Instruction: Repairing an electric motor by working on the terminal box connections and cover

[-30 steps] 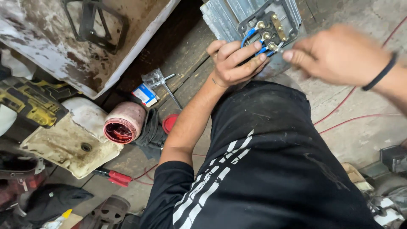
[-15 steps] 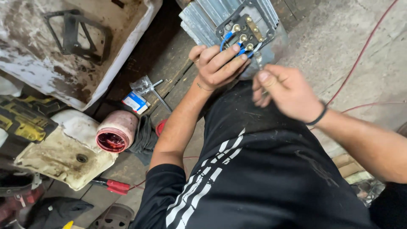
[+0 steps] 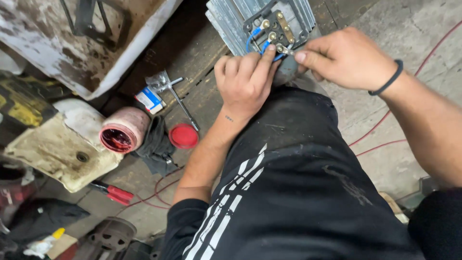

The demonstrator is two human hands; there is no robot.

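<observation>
Grey ribbed metal motor housing (image 3: 231, 24) with a black terminal block (image 3: 272, 26) let into it; stands at the top of the view on the concrete floor (image 3: 423, 38), just beyond the person's knee in black trousers with white stripes (image 3: 288, 192). The long axis of the housing cannot be told, as it runs out of the view; the fins run on a slant from lower right to upper left. The block faces up toward the camera and carries brass studs and looped blue wires (image 3: 252, 38).

Left hand (image 3: 245, 84): forearm rises from the lower left, back of the hand up, fingers curled, index finger stretched onto the blue wires at the lower edge of the block. Closed loosely on the wires; how firmly cannot be told.

Right hand (image 3: 344, 58): comes in from the right with a black band at the wrist, thumb and forefinger pinched together on a small metal terminal end at the lower right corner of the block. The two hands lie close together, almost touching.

Left of the housing, on the floor:
- red round lid (image 3: 183, 136)
- pink plastic jar (image 3: 124, 131) on its side, mouth toward the camera
- black rag (image 3: 156, 144)
- metal T-handled wrench (image 3: 180, 98)
- red-handled tool (image 3: 113, 191)
</observation>
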